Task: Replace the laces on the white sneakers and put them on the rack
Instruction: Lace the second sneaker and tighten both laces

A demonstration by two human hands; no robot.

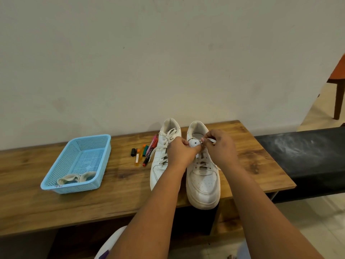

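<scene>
In front of you a pale wall [149, 53] rises behind a long wooden desk [37, 202], with a black bench [308, 157] butting against its right end. On the desk's left part sits a light blue perforated basket [89, 144] holding a bundle of cream laces [74, 179] in its near corner. Right of centre stand the two white sneakers, toes toward you: the left sneaker [158, 165] laced with its ends loose at the top, the right sneaker [203, 186] with its toe jutting just over the desk's front edge. Your left hand [181, 152] curls over the tongue of the right sneaker, fingertips pinching near the top eyelets, and your right hand [220, 146] pinches the white lace [211, 140] just beside it, the tip sticking out to the right. A small cluster of coloured markers [147, 152] lies between the basket and the left sneaker, touching its side.
</scene>
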